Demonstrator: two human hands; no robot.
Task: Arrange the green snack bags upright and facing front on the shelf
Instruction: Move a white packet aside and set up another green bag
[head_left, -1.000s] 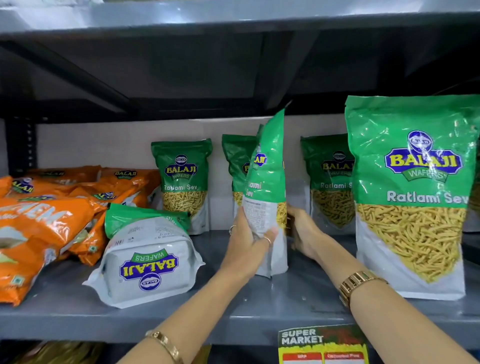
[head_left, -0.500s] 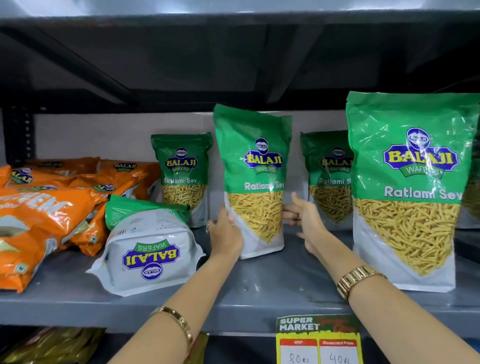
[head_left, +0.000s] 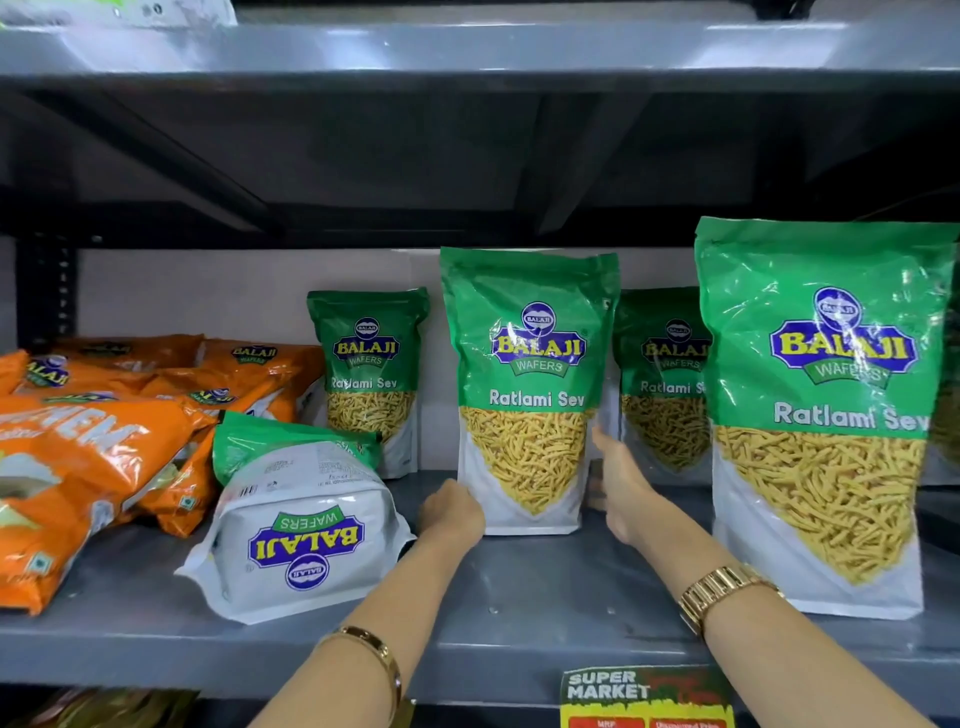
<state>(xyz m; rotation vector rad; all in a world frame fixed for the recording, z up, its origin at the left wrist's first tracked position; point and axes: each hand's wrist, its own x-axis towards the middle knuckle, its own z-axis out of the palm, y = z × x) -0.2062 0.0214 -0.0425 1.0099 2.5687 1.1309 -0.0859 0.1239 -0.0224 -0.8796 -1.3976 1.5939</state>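
- Head view: grey metal shelf (head_left: 519, 597), stocked with green and orange snack bags.
- Centre green bag (head_left: 530, 389) upright, front label facing out, base on shelf.
- Left hand (head_left: 451, 512) at bag's lower left corner, touching; fingers curled against the edge, grip loose, not wrapped round the bag.
- Right hand (head_left: 621, 483) flat against bag's right side, fingers extended, grip open, only pressing.
- Gold bracelet (head_left: 371, 649) on left wrist; gold watch (head_left: 724, 592) on right wrist.
- Large green bag (head_left: 826, 415) upright at front right, facing out.
- Two more green bags upright at back: back-left bag (head_left: 369, 374) and back-right bag (head_left: 667, 384), the latter partly hidden.
- Fallen green bag (head_left: 296, 519) lying down at left of centre, base toward camera, logo upside down.
- Orange bags (head_left: 93, 441) heaped flat at far left.
- Price tag (head_left: 644, 693) on shelf edge, reading "SUPER MARKET".
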